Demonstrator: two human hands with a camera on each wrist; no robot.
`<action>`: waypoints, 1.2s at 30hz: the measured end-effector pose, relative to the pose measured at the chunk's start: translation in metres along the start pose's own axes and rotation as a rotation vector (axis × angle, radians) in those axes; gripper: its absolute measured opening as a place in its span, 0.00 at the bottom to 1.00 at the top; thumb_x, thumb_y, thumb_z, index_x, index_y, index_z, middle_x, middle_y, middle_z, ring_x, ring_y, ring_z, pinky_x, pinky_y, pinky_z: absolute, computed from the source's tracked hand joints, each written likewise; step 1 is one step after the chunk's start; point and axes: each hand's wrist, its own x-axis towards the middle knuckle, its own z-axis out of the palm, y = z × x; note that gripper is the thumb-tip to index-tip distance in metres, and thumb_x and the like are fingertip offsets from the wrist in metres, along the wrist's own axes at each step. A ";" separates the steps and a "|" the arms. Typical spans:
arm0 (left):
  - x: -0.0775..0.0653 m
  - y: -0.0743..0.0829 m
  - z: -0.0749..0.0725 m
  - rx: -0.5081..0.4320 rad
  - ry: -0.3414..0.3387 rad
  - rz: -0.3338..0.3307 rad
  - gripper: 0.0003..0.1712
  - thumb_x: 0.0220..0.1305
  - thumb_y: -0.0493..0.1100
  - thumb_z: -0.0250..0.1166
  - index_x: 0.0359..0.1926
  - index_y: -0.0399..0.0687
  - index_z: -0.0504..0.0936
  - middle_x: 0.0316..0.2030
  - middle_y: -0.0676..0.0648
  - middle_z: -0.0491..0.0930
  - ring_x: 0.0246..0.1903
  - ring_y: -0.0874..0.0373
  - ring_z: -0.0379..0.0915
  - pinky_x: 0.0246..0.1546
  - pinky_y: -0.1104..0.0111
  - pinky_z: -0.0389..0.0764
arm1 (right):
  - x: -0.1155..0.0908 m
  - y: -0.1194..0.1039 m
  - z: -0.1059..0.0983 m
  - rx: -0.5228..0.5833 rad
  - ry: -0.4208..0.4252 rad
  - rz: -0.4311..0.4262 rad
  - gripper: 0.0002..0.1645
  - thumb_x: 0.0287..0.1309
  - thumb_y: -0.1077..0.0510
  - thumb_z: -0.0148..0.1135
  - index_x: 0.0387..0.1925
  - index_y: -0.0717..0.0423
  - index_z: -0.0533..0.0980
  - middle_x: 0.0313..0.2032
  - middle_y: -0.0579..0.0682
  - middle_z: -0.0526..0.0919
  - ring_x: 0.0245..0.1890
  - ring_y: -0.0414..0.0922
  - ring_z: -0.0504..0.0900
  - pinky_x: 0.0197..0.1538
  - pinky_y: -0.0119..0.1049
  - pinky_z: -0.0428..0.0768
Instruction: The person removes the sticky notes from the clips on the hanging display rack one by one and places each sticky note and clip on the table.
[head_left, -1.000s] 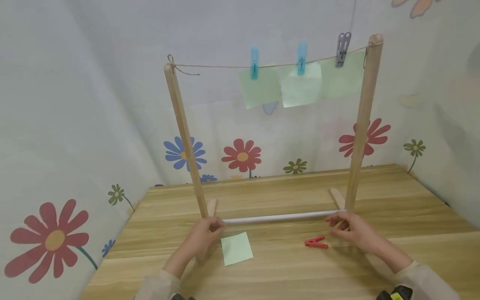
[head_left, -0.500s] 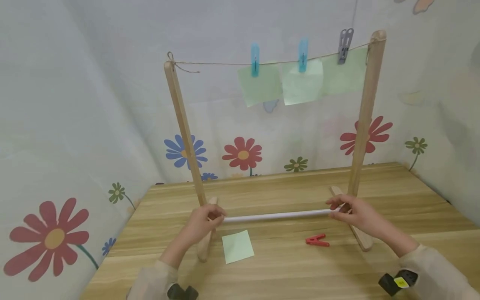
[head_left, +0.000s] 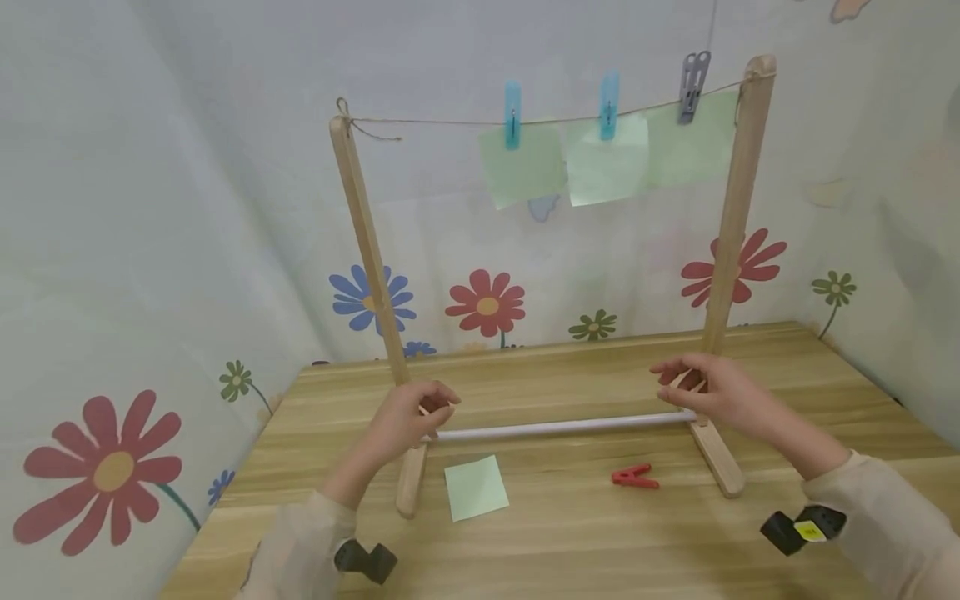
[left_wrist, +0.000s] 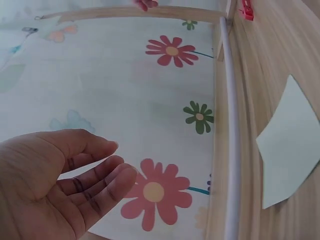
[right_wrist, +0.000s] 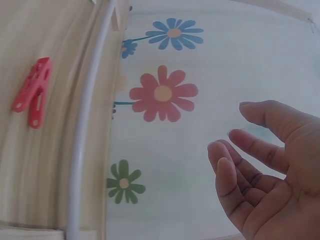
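My left hand hovers beside the left foot of a wooden frame, its fingers loosely bent around nothing. Near the right post, my right hand is raised with relaxed, parted fingers, also holding nothing. A white rod joins the two feet low over the table, just below both hands. On the wood in front of the rod lie a pale green paper square and a red clothespin. The left wrist view shows the paper with a lifted edge.
A string spans the post tops. Two blue clothespins and a grey clothespin hold green paper squares on it. Behind the wooden table hangs a flower-printed cloth; the left post stands before it.
Both hands have risen from the ends of the rod, and the feet of the frame show more. The paper square and red clothespin stay where they were.
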 end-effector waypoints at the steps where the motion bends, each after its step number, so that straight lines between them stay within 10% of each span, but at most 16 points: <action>1: 0.001 0.002 -0.002 -0.007 0.000 -0.001 0.07 0.63 0.34 0.62 0.42 0.41 0.83 0.35 0.42 0.84 0.31 0.56 0.79 0.26 0.73 0.82 | 0.001 -0.002 -0.001 -0.007 0.005 -0.004 0.19 0.60 0.56 0.64 0.50 0.63 0.77 0.39 0.53 0.82 0.32 0.32 0.75 0.29 0.28 0.78; 36: 0.048 0.065 -0.010 -0.069 0.196 0.035 0.13 0.64 0.39 0.63 0.50 0.42 0.80 0.34 0.43 0.80 0.27 0.57 0.78 0.24 0.72 0.83 | 0.051 -0.106 -0.063 -0.208 0.028 -0.224 0.19 0.59 0.57 0.65 0.52 0.56 0.78 0.39 0.49 0.84 0.33 0.39 0.79 0.32 0.27 0.78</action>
